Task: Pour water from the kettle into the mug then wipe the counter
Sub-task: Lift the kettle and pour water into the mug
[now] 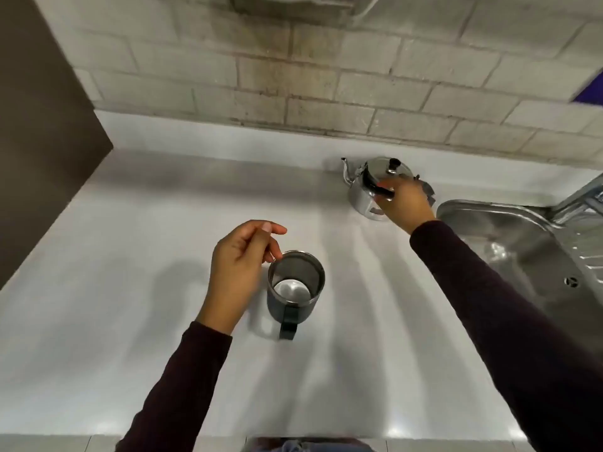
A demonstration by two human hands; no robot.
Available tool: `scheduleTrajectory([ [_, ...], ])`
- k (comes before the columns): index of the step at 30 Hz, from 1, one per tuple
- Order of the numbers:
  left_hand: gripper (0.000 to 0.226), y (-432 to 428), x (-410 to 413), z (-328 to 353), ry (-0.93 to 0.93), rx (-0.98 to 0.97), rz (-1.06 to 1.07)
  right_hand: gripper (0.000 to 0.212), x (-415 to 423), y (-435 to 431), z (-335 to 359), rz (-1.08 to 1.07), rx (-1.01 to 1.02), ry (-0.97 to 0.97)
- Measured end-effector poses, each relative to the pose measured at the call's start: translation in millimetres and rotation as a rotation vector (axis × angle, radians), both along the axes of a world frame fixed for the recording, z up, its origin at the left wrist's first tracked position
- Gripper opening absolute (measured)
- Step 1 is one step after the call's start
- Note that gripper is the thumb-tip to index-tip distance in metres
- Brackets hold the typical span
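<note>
Right hand (403,203) is closed around the black handle of the steel kettle (372,187) near the counter's (130,288) back edge, beside the sink (509,243); the left hand (239,269), loosely curled, steadies the empty mug (295,288) mid-counter. Pouring and wiping are judged not yet begun.

The surface (146,256) is plain pale grey-white; the kettle (365,194) is shiny silver with a black handle (375,187) and black lid knob (394,164); the mug (295,288) is dark grey outside, silver within; both sleeves (509,305) are dark maroon; the wall (326,76) shows off-white brick pattern, stained brownish; the sink (522,243) is silver steel.
</note>
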State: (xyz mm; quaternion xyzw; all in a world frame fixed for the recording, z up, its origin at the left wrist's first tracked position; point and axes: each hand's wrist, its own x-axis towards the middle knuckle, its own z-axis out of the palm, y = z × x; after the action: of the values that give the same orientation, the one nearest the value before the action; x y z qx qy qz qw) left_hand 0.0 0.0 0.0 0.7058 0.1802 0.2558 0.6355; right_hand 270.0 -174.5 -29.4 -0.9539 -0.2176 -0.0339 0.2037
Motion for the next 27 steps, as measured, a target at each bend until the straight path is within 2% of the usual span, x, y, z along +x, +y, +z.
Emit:
scheduleTrajectory([
  [4,0.031,9.6,-10.4,-10.7,-0.001,-0.035,0.084,0.044,19.8,10.7,-5.4,-0.084,-0.294,0.04],
  [11,0.032,3.3,-6.0,-15.2,0.041,-0.095,0.174,0.028,60.5,8.2,-9.6,0.127,-0.397,0.041],
  [15,0.031,-8.4,-6.7,-13.4,0.066,-0.107,0.203,0.029,86.3,3.9,14.2,0.182,-0.296,0.042],
  [18,0.032,-16.2,-6.9,-12.7,0.058,-0.098,0.213,0.024,94.5,-0.3,34.1,0.194,-0.195,0.127],
  [24,0.033,-24.5,-10.1,-14.2,0.035,-0.079,0.278,0.015,60.3,-28.7,69.0,0.274,0.023,0.087],
  [27,0.034,-29.5,-10.9,-15.5,0.032,-0.081,0.323,0.019,31.0,-42.0,105.8,0.35,0.162,0.099],
])
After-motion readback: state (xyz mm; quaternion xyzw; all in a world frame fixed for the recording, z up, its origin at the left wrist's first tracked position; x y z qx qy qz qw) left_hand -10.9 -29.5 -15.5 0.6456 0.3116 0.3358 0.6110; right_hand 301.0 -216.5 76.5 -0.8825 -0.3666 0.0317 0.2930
